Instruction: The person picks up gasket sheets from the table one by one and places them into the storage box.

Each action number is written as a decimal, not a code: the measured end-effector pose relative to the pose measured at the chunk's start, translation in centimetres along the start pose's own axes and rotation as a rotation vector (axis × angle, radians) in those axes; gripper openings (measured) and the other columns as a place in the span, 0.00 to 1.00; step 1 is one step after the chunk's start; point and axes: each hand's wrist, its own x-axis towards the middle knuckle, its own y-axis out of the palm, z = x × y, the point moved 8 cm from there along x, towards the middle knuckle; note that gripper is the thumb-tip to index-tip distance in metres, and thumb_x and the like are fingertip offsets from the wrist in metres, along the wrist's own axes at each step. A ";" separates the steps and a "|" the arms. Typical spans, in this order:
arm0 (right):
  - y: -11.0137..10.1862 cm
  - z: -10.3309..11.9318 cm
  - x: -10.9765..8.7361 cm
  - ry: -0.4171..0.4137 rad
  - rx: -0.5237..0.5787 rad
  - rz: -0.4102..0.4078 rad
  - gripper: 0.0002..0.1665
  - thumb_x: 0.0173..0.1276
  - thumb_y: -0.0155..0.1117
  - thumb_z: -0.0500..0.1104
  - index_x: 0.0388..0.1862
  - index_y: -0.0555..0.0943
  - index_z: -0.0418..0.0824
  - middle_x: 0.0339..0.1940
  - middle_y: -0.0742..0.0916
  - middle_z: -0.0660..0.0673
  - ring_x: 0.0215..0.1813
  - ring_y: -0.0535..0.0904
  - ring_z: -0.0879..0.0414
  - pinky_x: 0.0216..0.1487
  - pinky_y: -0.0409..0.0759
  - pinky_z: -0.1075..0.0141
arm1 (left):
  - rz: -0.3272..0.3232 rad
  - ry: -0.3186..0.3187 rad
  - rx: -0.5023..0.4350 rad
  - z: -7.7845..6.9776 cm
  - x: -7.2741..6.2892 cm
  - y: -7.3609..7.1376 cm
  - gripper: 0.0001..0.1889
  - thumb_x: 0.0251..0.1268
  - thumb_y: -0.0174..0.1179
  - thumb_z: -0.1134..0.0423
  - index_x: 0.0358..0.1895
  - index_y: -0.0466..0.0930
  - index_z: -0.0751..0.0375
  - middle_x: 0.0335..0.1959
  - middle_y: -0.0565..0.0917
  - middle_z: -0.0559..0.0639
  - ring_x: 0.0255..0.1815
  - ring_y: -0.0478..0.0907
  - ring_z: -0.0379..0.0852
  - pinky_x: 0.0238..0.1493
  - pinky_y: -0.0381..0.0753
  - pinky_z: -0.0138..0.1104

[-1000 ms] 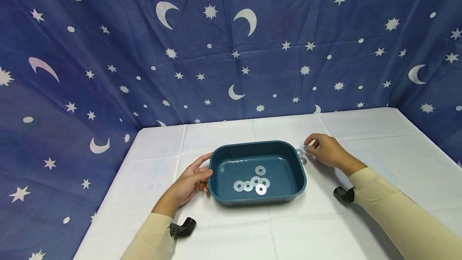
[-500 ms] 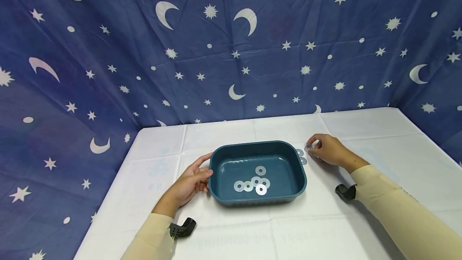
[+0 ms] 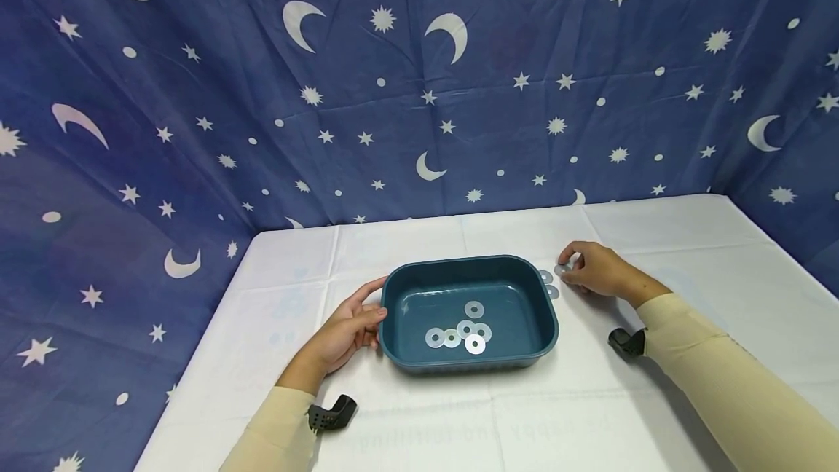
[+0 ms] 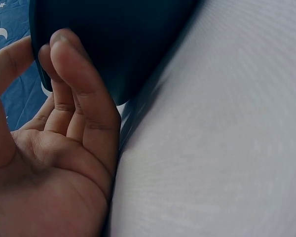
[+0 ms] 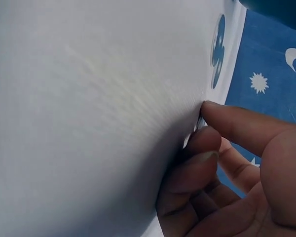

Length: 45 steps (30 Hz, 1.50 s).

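A teal rectangular basin (image 3: 465, 368) stands on the white tablecloth. My left hand (image 3: 344, 330) grips its left end, thumb at the rim and other fingers along the outer wall; the left wrist view shows the fingers (image 4: 84, 79) bent against that wall. Beyond the basin's right end, my right hand (image 3: 595, 270) pinches a flat metal washer (image 3: 561, 269) between thumb and fingertips, low at the cloth. Two more washers (image 3: 553, 291) lie between that hand and the basin, partly behind its rim. Several washers (image 3: 475, 344) lie on the basin floor, some overlapping.
A blue curtain (image 3: 393, 93) with moons and stars hangs behind the table and along its sides. The white tablecloth (image 3: 426, 428) has fold creases. Each forearm has a black wrist mount (image 3: 333, 414) close to the cloth.
My right hand has shifted slightly right, and the washer, mostly hidden before, now shows between its fingertips. My left hand and the basin stay put.
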 end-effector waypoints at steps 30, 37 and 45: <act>-0.3 0.3 -0.5 -0.018 0.014 0.020 0.15 0.65 0.66 0.32 0.46 0.70 0.34 0.24 0.75 0.46 0.24 0.75 0.56 0.25 0.75 0.65 | 0.018 0.020 -0.010 -0.2 -0.1 0.2 0.36 0.74 0.54 0.65 0.80 0.47 0.54 0.31 0.81 0.43 0.23 0.78 0.37 0.25 0.80 0.27; -0.1 -0.1 -0.9 -0.005 0.055 0.040 0.10 0.69 0.56 0.29 0.47 0.71 0.34 0.28 0.78 0.43 0.26 0.76 0.55 0.26 0.77 0.65 | 0.017 0.015 -0.010 -0.1 0.0 0.2 0.37 0.74 0.54 0.65 0.80 0.47 0.54 0.30 0.81 0.42 0.23 0.78 0.37 0.25 0.79 0.27; -0.2 -0.1 -1.3 -0.028 0.068 0.030 0.09 0.71 0.52 0.28 0.48 0.72 0.33 0.30 0.78 0.42 0.27 0.77 0.55 0.26 0.77 0.65 | 0.016 0.017 -0.009 0.0 0.0 0.1 0.36 0.74 0.54 0.66 0.80 0.47 0.54 0.30 0.81 0.43 0.23 0.78 0.37 0.26 0.79 0.27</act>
